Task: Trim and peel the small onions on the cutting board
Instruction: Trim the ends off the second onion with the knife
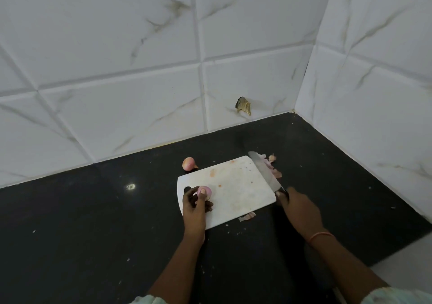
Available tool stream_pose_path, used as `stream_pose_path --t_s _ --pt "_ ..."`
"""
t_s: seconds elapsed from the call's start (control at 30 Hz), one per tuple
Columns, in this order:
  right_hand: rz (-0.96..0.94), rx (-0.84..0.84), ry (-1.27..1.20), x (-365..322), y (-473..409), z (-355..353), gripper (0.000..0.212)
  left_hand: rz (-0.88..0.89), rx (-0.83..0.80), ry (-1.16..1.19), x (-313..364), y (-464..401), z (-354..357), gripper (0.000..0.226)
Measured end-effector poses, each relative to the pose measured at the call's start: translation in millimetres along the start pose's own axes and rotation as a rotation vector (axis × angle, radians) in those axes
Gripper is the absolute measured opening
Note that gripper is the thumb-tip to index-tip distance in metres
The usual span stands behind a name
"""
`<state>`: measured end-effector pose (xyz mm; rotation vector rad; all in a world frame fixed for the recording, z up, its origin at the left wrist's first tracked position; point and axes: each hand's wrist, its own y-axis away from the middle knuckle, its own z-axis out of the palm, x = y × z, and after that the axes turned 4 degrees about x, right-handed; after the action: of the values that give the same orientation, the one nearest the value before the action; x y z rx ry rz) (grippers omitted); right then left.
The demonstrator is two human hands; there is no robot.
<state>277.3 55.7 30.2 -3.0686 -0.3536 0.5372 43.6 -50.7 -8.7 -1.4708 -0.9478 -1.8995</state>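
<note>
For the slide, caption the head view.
Left hand holds an onion on the cutting board; right hand rests the knife beside it.

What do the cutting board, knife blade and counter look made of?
Board: probably plastic; white, matte, thin, orange-stained. Knife blade: metal, likely steel; grey with a dull sheen. Counter: seems polished dark stone; glossy black with a light reflection.

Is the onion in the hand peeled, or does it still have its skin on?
Peeled, apparently: the onion gripped by the left hand shows smooth pale-pink flesh.
</note>
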Motion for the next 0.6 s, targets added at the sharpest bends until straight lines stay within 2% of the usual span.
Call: stream_pose_path --t_s 0.07,0.17,0.37,0.5,0.6 --pt "-0.01 0.017 0.001 -7 5 5 0.027 0.0 -0.001 0.0 0 0 0 0.031" --pt "-0.075 0.028 -0.121 -39 20 17 0.024 -0.004 -0.008 0.008 -1 0 0 0.028" --pt "-0.124 -0.16 -0.214 -112 35 39 0.029 0.012 -0.034 -0.015 2 1 -1 0.026" --pt "-0.089 -0.201 -0.179 -108 29 46 0.029 0.004 -0.044 -0.02 1 1 -2 0.025" --pt "-0.01 -0.137 -0.173 -84 14 46 0.03 0.002 -0.036 -0.016 0 0 -3 0.027"
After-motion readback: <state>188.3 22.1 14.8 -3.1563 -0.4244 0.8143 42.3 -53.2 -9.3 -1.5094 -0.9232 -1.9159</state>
